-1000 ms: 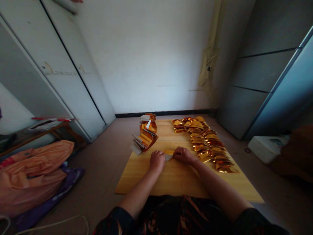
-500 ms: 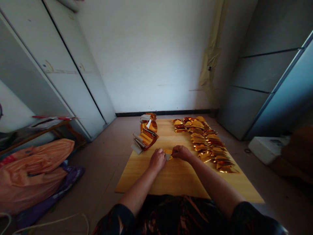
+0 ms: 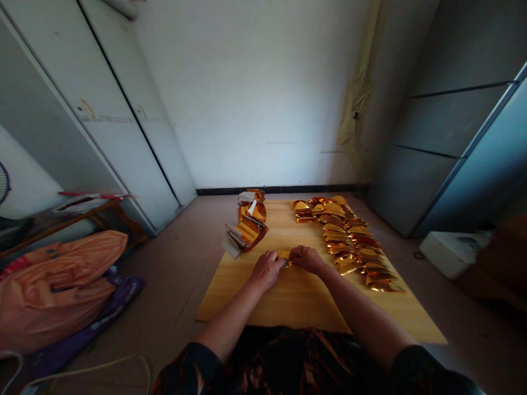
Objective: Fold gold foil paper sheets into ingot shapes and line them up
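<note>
Between my two hands, low over the wooden board (image 3: 247, 296), is a small piece of gold foil paper (image 3: 284, 255), partly folded. My left hand (image 3: 268, 269) is closed on its left side, and my right hand (image 3: 305, 258) pinches its right side. The fingertips cover much of the paper. To the left lies a loose stack of curled gold foil sheets (image 3: 247, 230) with pale backs. On the right, several folded gold paper pieces (image 3: 333, 233) lie in overlapping rows.
A pale cabinet (image 3: 123, 109) stands left, with an orange plastic bag (image 3: 61, 291) on the floor below. Against the right side are a grey refrigerator-like cabinet (image 3: 432, 131) and a white box (image 3: 448, 252). A white wall (image 3: 255, 99) rises behind the board.
The left hand has turned over the foil paper, and the pale side that showed between the hands is now mostly covered by gold. The view has shifted slightly.
</note>
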### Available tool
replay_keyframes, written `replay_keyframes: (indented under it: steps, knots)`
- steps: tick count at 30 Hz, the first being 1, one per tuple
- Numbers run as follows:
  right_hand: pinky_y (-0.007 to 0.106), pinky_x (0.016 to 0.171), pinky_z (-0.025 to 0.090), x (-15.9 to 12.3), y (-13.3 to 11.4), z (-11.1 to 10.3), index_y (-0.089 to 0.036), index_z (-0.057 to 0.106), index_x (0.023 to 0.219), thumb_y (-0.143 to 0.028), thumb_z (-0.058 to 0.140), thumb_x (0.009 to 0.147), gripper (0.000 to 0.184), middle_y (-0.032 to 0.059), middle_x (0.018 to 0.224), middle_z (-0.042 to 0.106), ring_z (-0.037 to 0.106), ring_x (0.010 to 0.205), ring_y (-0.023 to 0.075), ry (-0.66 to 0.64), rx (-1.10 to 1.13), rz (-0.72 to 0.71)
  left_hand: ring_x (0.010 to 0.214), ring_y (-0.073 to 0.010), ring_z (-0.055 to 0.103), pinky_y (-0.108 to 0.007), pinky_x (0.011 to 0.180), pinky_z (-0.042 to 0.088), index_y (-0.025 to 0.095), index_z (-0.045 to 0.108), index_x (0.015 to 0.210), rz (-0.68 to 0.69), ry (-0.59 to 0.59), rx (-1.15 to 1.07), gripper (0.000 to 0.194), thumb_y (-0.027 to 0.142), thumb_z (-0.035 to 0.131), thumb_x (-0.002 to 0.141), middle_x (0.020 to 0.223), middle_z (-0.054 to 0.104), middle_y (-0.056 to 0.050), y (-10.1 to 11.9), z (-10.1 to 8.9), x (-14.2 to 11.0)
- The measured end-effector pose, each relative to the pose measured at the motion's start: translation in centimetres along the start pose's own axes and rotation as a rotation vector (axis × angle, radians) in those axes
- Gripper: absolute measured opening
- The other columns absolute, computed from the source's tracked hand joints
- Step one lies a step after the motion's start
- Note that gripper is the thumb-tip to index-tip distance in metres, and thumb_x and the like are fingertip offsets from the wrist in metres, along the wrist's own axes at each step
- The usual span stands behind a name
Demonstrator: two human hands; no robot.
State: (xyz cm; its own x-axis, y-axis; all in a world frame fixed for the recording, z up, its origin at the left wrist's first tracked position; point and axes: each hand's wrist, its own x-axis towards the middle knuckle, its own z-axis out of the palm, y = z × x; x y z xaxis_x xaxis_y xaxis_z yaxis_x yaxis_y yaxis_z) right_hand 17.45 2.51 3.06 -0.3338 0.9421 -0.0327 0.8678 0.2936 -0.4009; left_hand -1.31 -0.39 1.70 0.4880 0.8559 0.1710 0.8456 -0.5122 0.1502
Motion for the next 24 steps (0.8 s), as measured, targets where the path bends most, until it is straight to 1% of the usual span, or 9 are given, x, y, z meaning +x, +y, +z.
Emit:
replay_keyframes:
  steps: [4,7,11,15,18,21,24]
  knots:
    - [0.022,0.069,0.041,0.2,0.6,0.5,-0.024,0.069,0.096,-0.019,0.056,0.076,0.024,0.0009,0.091,0.071,0.062,0.08,0.0148,0.04,0.073,0.018,0.094,-0.0207,0.048,-0.03,0.082,0.039,0.03,0.062,0.119,0.017,-0.043,-0.004,0.035,0.026,0.038,0.093,0.096,0.056,-0.006,0.1,-0.4,-0.4]
    - [0.021,0.069,0.042,0.4,1.2,1.0,-0.021,0.068,0.098,-0.015,0.054,0.076,0.026,0.0019,0.091,0.071,0.062,0.08,0.014,0.069,0.145,0.027,0.093,-0.0204,0.048,-0.029,0.081,0.039,0.032,0.062,0.117,0.036,-0.031,0.005,0.034,0.026,0.039,0.093,0.094,0.055,-0.006,-0.1,-0.3,-0.5]
    - [0.022,0.071,0.043,0.5,1.5,1.4,-0.02,0.068,0.1,-0.015,0.052,0.077,0.028,0.0032,0.093,0.071,0.062,0.081,0.0144,0.107,0.171,0.017,0.093,-0.0195,0.049,-0.029,0.081,0.041,0.031,0.062,0.117,0.014,-0.029,0.031,0.034,0.022,0.041,0.091,0.094,0.055,-0.006,-0.1,-0.2,-0.4]
    - [0.022,0.071,0.044,0.5,1.6,1.3,-0.022,0.072,0.089,-0.015,0.055,0.073,0.024,0.0023,0.091,0.07,0.061,0.079,0.0145,0.05,0.181,-0.022,0.093,-0.021,0.05,-0.03,0.08,0.042,0.031,0.062,0.115,-0.015,-0.032,0.088,0.034,0.023,0.041,0.091,0.094,0.055,-0.007,0.6,-0.4,-0.4]
    - [0.023,0.074,0.045,0.5,2.3,1.0,-0.022,0.073,0.081,-0.016,0.058,0.07,0.019,0.0022,0.09,0.069,0.061,0.082,0.0151,0.003,0.223,-0.087,0.094,-0.0219,0.051,-0.032,0.079,0.042,0.034,0.059,0.119,-0.009,-0.046,0.118,0.036,0.022,0.041,0.09,0.095,0.055,-0.007,1.0,-0.8,-0.7]
    - [0.024,0.078,0.045,0.4,3.2,0.6,-0.022,0.074,0.079,-0.016,0.06,0.069,0.018,0.0016,0.087,0.068,0.06,0.085,0.0155,-0.041,0.284,-0.185,0.096,-0.0231,0.051,-0.034,0.082,0.042,0.037,0.058,0.12,0.033,-0.076,0.14,0.036,0.023,0.042,0.09,0.098,0.056,-0.007,1.2,-1.2,-1.1]
    - [0.023,0.077,0.045,0.3,3.5,0.3,-0.021,0.074,0.081,-0.017,0.06,0.071,0.017,0.0019,0.087,0.067,0.06,0.084,0.0147,-0.063,0.298,-0.223,0.098,-0.0242,0.051,-0.037,0.084,0.041,0.039,0.056,0.121,0.07,-0.095,0.156,0.037,0.024,0.043,0.09,0.104,0.057,-0.006,1.2,-1.5,-1.4]
